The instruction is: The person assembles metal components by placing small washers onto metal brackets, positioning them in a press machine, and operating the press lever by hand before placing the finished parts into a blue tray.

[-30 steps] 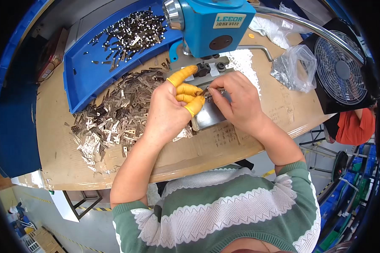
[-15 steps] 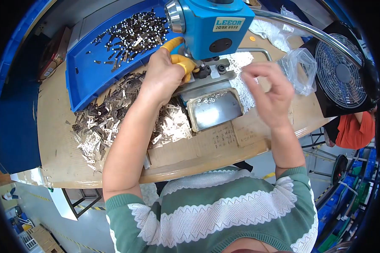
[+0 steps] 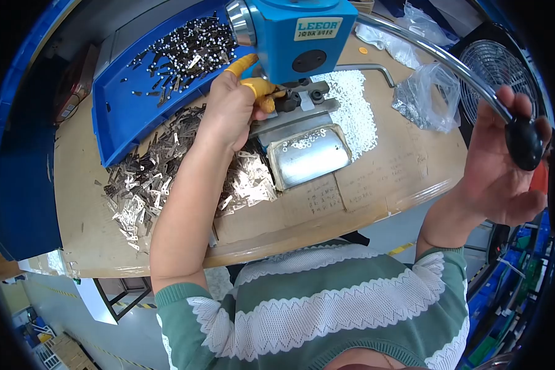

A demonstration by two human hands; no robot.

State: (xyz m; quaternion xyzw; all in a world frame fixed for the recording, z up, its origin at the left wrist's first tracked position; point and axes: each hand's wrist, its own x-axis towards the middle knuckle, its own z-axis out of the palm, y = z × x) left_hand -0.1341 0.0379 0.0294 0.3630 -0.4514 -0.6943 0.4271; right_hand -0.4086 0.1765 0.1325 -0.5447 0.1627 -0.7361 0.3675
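Observation:
My left hand (image 3: 231,102), with yellow coverings on some fingers, is at the metal fixture (image 3: 290,120) under the blue press head (image 3: 305,43). Its fingers are pinched together beside the black fixture bolts; what lies between them is hidden. At the far right my right hand (image 3: 484,166) is on the black ball knob (image 3: 524,145) of the long chrome lever (image 3: 438,52). Its palm lies behind the knob and the fingertips curl about the lever's end. Below the fixture sits a shiny metal tray (image 3: 308,160) with several small white rings along its upper edge.
Flat metal strips (image 3: 148,179) lie heaped left of the tray. The blue bin (image 3: 117,117) contains dark strips with white pieces. Small white pieces (image 3: 351,105) cover the table right of the fixture. Beyond them are a clear plastic bag (image 3: 431,95), a bent metal rod (image 3: 376,69) and a fan (image 3: 493,68).
My right hand has moved from beside the fixture out to the lever knob at the right, and the lever's end sits lower. My left hand stays at the fixture. The view has shifted slightly.

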